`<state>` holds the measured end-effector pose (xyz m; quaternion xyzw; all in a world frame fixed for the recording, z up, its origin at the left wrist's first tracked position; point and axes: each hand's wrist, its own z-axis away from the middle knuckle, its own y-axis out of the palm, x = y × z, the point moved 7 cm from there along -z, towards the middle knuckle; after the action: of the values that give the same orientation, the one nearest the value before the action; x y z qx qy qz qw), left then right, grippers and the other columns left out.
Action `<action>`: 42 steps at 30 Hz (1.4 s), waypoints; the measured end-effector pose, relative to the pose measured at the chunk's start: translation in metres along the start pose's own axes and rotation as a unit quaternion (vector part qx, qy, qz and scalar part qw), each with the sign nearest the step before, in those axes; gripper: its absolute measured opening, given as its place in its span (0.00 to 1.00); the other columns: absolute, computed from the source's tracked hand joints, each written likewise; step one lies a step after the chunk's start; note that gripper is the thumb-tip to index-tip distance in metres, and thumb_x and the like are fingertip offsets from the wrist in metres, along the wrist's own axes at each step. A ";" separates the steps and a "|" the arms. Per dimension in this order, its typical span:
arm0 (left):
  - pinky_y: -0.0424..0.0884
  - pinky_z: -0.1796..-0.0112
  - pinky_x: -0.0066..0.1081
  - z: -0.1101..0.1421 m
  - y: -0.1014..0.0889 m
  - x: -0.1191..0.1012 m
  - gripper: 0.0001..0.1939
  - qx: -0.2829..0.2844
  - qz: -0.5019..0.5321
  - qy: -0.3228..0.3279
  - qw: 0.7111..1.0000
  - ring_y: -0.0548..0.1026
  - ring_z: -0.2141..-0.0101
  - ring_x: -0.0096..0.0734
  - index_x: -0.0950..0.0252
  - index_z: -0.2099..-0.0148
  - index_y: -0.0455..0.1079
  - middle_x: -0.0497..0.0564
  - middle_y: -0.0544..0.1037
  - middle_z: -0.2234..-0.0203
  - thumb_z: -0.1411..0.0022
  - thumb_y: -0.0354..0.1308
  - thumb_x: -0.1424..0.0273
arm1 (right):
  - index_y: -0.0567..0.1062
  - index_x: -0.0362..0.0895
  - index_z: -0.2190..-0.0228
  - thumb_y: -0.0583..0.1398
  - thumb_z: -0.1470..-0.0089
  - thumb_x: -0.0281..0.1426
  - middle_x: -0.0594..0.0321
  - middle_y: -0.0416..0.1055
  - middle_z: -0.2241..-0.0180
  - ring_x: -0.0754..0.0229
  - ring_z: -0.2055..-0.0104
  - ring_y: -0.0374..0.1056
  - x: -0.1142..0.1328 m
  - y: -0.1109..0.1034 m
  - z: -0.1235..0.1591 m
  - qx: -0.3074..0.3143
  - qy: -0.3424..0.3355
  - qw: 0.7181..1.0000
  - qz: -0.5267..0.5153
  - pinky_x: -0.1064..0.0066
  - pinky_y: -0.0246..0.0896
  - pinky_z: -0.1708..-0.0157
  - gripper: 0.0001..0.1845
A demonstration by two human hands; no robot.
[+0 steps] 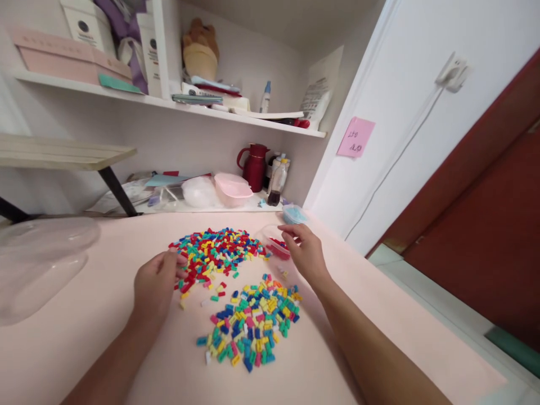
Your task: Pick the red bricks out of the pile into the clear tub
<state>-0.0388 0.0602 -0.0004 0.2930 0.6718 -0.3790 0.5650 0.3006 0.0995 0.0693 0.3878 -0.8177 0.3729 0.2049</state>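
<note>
Ahead of me, the upper shelf (236,117) carries a pink box (63,62) at the left, a plush toy (200,48) near the middle and a blue-capped bottle (265,99) further right. Below it, I see a dark-red jug (255,169) standing upright, a bottle of dark liquid (277,183) to its right and a pink container (233,190) to its left. Wall, my right side: handwritten pink note (356,138); white plug (454,74) with cable (403,152) running downward

Soft, diffuse light brightens the pale tabletop (405,326), while the upper shelf recess (261,34) sits dimmer; a faint shadow lies beside the right forearm (363,329), the small bricks (253,320) look fairly crisp, and wide-angle stretch distorts the clear plastic containers (42,287) at far left
</note>
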 end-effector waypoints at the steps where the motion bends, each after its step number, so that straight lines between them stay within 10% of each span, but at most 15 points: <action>1: 0.68 0.73 0.28 0.000 0.000 0.000 0.16 -0.001 0.003 0.000 1.000 0.73 0.77 0.31 0.63 0.72 0.72 0.46 0.75 0.82 0.44 0.54 0.56 | 0.79 0.45 0.62 0.56 0.43 0.32 0.58 0.74 0.63 0.58 0.65 0.69 0.009 0.003 0.002 0.012 -0.014 1.000 -0.015 0.66 0.65 0.62 0.12; 12: 0.67 0.74 0.28 -0.001 0.000 0.002 0.18 0.004 0.001 0.013 1.000 0.72 0.79 0.31 0.63 0.72 0.72 0.47 0.75 0.84 0.43 0.53 0.54 | 0.78 0.49 0.57 0.55 0.39 0.26 0.60 0.76 0.60 0.59 0.57 0.70 0.081 0.063 0.056 0.289 -0.161 0.941 -0.072 0.66 0.64 0.54 0.14; 23: 0.67 0.74 0.27 0.002 0.001 0.001 0.18 0.008 0.004 0.019 1.000 0.73 0.78 0.31 0.64 0.70 0.73 0.46 0.74 0.84 0.43 0.53 0.54 | 0.78 0.53 0.54 0.55 0.37 0.32 0.61 0.75 0.64 0.60 0.62 0.70 0.066 0.106 0.072 0.340 -0.154 0.924 0.083 0.71 0.62 0.62 0.14; 42: 0.66 0.75 0.27 0.003 0.002 -0.003 0.18 0.013 0.000 0.014 1.000 0.72 0.79 0.30 0.64 0.71 0.72 0.47 0.75 0.84 0.44 0.54 0.54 | 0.75 0.48 0.70 0.64 0.52 0.22 0.70 0.74 0.72 0.64 0.70 0.68 0.055 0.098 0.062 0.349 -0.047 0.936 0.016 0.76 0.55 0.70 0.09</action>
<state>-0.0349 0.0585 0.0020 0.3055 0.6749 -0.3837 0.5513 0.1865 0.0661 0.0198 0.4387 -0.6510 0.6193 0.0125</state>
